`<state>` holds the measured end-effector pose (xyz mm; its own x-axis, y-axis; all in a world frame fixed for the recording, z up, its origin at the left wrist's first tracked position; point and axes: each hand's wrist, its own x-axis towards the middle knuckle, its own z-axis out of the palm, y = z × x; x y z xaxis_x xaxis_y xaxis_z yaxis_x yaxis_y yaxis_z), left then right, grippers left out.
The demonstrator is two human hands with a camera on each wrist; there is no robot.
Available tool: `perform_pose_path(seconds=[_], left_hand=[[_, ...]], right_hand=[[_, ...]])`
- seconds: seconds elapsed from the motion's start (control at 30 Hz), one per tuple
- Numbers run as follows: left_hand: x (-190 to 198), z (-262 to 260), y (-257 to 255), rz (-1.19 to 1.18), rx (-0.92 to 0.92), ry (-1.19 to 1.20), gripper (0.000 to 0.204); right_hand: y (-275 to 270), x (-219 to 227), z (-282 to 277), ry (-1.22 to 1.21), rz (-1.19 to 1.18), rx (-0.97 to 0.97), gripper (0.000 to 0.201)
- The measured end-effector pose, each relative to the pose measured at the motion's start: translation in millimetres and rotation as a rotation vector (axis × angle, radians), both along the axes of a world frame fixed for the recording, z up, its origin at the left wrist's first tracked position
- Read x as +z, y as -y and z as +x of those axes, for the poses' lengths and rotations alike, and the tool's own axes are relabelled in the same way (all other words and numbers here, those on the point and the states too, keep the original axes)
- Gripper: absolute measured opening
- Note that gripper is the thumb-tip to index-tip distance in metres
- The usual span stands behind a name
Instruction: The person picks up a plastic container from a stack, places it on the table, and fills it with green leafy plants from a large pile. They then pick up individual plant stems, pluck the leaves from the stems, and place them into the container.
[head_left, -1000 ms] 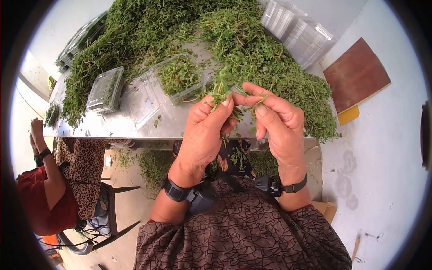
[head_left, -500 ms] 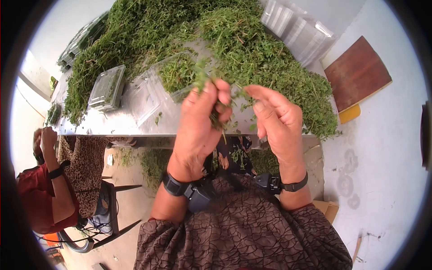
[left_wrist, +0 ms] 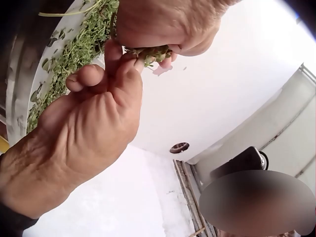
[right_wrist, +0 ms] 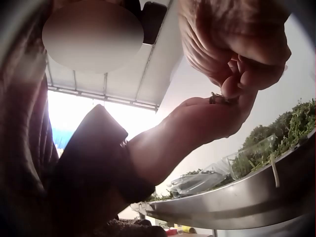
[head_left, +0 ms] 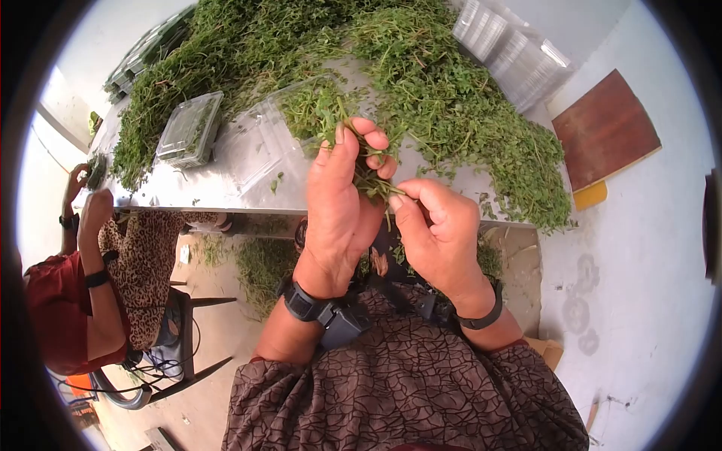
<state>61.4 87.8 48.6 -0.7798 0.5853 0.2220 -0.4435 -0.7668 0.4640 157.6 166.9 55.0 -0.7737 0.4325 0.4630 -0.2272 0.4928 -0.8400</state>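
Observation:
In the head view my left hand holds a small bunch of leafy green sprigs in its curled fingers, leaves poking up past the thumb. My right hand pinches the stem ends at the bunch's lower right, between thumb and forefinger. The left wrist view shows the right hand meeting the left at the greens. Just beyond the left hand, an open clear plastic box holds loose greens, its lid folded out flat on the metal table.
Large heaps of greens cover the table's back and right. A closed clear box stands left; stacked clear boxes lean back right. More greens lie on the floor. Another person in a red top is at the left.
The hands parted, the left carrying the bunch slightly left. My right hand then moved down and in, and now pinches the stems below the left fingers. The view shifted slightly.

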Motion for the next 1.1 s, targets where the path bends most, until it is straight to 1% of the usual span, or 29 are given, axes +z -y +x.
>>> perform_pose_path(seconds=[0.03, 0.13, 0.23, 0.3, 0.47, 0.53, 0.57, 0.6, 0.63, 0.67, 0.7, 0.77, 0.83, 0.9, 0.93, 0.97, 1.03, 1.1], left_hand=[[-0.2, 0.5, 0.8, 0.002, 0.003, 0.001, 0.021], [-0.7, 2.2, 2.1, 0.002, -0.003, 0.007, 0.022], [-2.4, 2.8, 2.9, 0.009, -0.007, 0.052, 0.024], [-2.9, 2.1, 2.8, 0.047, -0.034, 0.099, 0.024], [-4.6, 1.4, 3.8, 0.038, -0.017, 0.07, 0.022], [-5.2, 2.3, 3.2, 0.029, -0.009, 0.045, 0.021], [-5.3, 3.5, 2.5, 0.008, 0.019, 0.029, 0.02], [-4.7, 4.9, 1.3, -0.012, 0.042, 0.011, 0.019], [-3.8, 6.1, 0.6, -0.004, 0.028, 0.003, 0.019], [-3.0, 7.2, 0.8, -0.049, 0.056, 0.001, 0.019], [-2.5, 8.5, 0.8, -0.095, 0.085, 0.0, 0.018], [-1.7, 10.4, 0.8, -0.104, 0.08, 0.027, 0.019], [-2.2, 10.6, 0.5, -0.115, 0.066, 0.029, 0.02], [-1.3, 12.0, -2.1, -0.134, 0.078, 0.002, 0.02], [-1.8, 12.7, -3.4, -0.138, 0.084, -0.005, 0.02], [-2.3, 13.2, -4.7, -0.141, 0.091, -0.011, 0.02], [-3.3, 13.6, -6.3, -0.141, 0.089, -0.013, 0.02], [-4.7, 13.9, -6.6, -0.147, 0.089, -0.015, 0.02]], right_hand=[[-1.4, -1.6, 0.1, -0.074, 0.223, -0.064, 0.009], [-3.0, 0.3, 1.9, -0.116, 0.168, -0.064, 0.005], [-5.9, 4.5, 3.9, -0.114, 0.167, -0.073, 0.002], [-5.9, 3.7, 4.5, -0.101, 0.18, -0.085, 0.002], [-8.2, -0.4, 5.1, -0.078, 0.267, -0.129, 0.005], [-8.7, -1.9, 2.7, -0.079, 0.445, -0.215, 0.017], [-7.2, 0.2, 2.7, -0.084, 0.45, -0.223, 0.017], [-4.4, 3.3, 3.5, -0.074, 0.523, -0.254, 0.024], [-3.3, 5.6, 4.5, -0.063, 0.597, -0.287, 0.032], [-4.9, 5.9, 5.0, -0.083, 0.663, -0.302, 0.04], [-6.3, 8.1, 5.5, -0.087, 0.669, -0.318, 0.04], [-7.8, 12.6, 7.2, -0.074, 0.694, -0.349, 0.04], [-9.9, 13.2, 8.7, -0.064, 0.689, -0.35, 0.04], [-8.6, 9.8, 9.0, -0.032, 0.715, -0.254, 0.037], [-4.2, 12.1, 10.4, -0.005, 0.714, -0.268, 0.03], [-5.1, 9.8, 9.0, -0.004, 0.715, -0.273, 0.03], [-8.3, 1.8, 5.4, -0.081, 0.703, -0.225, 0.028], [-12.6, -0.9, 5.1, -0.081, 0.745, -0.196, 0.03]])
